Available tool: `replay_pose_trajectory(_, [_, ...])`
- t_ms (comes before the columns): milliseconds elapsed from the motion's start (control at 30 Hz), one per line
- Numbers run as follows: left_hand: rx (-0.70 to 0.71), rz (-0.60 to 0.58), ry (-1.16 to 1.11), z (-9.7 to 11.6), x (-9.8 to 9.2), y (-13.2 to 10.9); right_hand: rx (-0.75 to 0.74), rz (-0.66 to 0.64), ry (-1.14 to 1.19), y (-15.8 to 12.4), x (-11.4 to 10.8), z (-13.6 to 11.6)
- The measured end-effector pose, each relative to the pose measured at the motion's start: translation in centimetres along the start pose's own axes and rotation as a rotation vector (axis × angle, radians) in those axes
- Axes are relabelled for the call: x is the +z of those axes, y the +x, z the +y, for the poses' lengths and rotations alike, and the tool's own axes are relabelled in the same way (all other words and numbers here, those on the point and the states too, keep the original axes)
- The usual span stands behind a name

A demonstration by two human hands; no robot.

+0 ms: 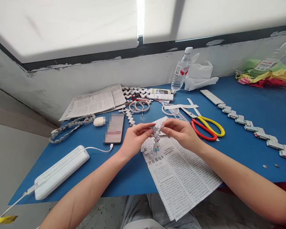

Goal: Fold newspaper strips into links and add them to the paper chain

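Observation:
Between my two hands is a short folded-newspaper chain, its lower end curling down over a sheet of newspaper. My left hand pinches the chain's upper left part between thumb and fingers. From the other side, my right hand is closed at the chain's top end, thumb against fingertips. The newspaper sheet lies under both hands and hangs over the table's front edge. Scissors with red and yellow handles lie just beyond my right hand, paper strips across their blades.
A long zigzag paper chain stretches across the right. At left lie a power strip, a phone, a white case and a paper loop. Tape rings, stacked newspapers and a water bottle are behind.

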State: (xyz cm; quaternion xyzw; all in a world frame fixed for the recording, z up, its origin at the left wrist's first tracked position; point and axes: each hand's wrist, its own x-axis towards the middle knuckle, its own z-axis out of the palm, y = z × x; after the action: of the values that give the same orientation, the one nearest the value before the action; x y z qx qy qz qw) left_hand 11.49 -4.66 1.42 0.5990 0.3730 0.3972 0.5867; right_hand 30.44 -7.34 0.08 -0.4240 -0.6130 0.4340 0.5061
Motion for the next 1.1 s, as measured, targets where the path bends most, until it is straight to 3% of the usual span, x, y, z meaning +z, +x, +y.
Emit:
replay_pose_trajectory(367, [-0.091, 0.005, -0.146, -0.9, 0.3, 0.2, 0.082, -0.065, 0.078, -0.2, 0.6, 0.1])
replay_pose_trajectory(600, [-0.027, -0.023, -0.038, -0.5, 0.2, 0.2, 0.081, -0.007, 0.036, -0.3, 0.6, 0.1])
replay_pose_trajectory(933, [-0.125, 0.005, -0.131, -1.2, 0.3, 0.4, 0.077, 0.101, 0.104, -0.3, 1.2, 0.0])
replay_pose_trajectory(1100, [-0.145, -0.013, -0.207, -1.6, 0.2, 0.5, 0.119, 0.076, 0.097, -0.3, 1.0, 0.1])
